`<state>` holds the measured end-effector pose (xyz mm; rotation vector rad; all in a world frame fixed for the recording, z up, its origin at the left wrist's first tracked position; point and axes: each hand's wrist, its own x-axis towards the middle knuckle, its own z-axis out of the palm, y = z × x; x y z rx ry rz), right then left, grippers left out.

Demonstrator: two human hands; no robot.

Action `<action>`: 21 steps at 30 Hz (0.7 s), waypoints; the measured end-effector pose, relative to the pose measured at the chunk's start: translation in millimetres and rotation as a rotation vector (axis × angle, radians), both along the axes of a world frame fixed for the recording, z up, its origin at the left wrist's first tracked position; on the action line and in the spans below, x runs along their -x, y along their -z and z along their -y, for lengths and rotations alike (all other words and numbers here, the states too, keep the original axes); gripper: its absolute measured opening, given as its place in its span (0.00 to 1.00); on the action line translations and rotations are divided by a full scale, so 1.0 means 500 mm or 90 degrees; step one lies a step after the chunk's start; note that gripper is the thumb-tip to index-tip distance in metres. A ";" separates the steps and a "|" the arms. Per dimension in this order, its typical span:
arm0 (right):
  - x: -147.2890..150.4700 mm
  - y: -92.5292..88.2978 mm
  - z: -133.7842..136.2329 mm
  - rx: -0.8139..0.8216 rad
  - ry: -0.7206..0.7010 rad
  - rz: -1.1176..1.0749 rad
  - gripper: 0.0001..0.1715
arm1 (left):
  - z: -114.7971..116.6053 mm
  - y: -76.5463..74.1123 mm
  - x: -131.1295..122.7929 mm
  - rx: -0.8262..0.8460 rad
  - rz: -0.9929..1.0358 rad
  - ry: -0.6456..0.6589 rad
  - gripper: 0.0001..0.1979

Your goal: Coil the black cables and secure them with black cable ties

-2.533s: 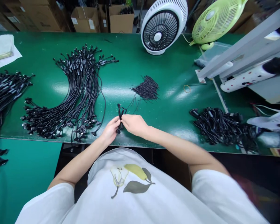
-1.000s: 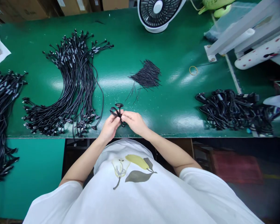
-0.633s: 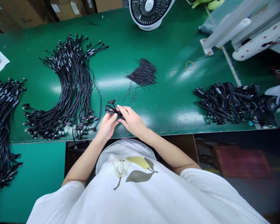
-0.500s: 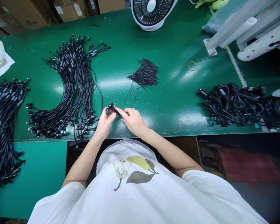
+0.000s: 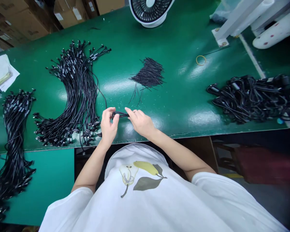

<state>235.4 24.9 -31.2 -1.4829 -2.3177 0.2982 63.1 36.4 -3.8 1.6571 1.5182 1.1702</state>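
Between my hands stretches a coiled black cable [image 5: 121, 114], just above the table's front edge. My left hand [image 5: 108, 124] is closed on the coil's left end, thumb and fingers pinching it. At the other end my right hand [image 5: 141, 122] grips the cable with its fingertips; its exact finger hold is partly hidden. Left of my hands lies a large fanned bundle of straight black cables [image 5: 74, 87] with small plugs at both ends. Beyond my hands sits a pile of short black ties [image 5: 149, 73], a few of them scattered loose.
Several coiled cables [image 5: 253, 98] are heaped at the right. Another long cable bundle [image 5: 15, 129] hangs over the left edge. A white fan [image 5: 151, 13], a yellow rubber band [image 5: 200, 60] and a white metal bracket [image 5: 232, 25] are farther back. Papers [image 5: 2, 72] lie far left.
My hands have drawn slightly apart, with the coil now stretched lengthwise between them. My left hand has turned over it. The view has shifted a little.
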 end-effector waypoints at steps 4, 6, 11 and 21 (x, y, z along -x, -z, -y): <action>-0.003 -0.009 -0.011 0.012 0.019 -0.074 0.24 | -0.010 0.007 0.005 -0.047 -0.094 0.010 0.14; -0.007 -0.011 -0.015 0.010 0.023 -0.111 0.22 | -0.014 0.011 0.006 -0.035 -0.065 0.018 0.15; -0.016 -0.002 -0.021 -0.035 -0.017 -0.143 0.24 | -0.023 0.000 -0.002 0.020 0.161 0.020 0.21; -0.017 0.018 -0.021 -0.071 -0.042 0.066 0.27 | -0.022 0.029 -0.056 0.194 0.399 -0.046 0.13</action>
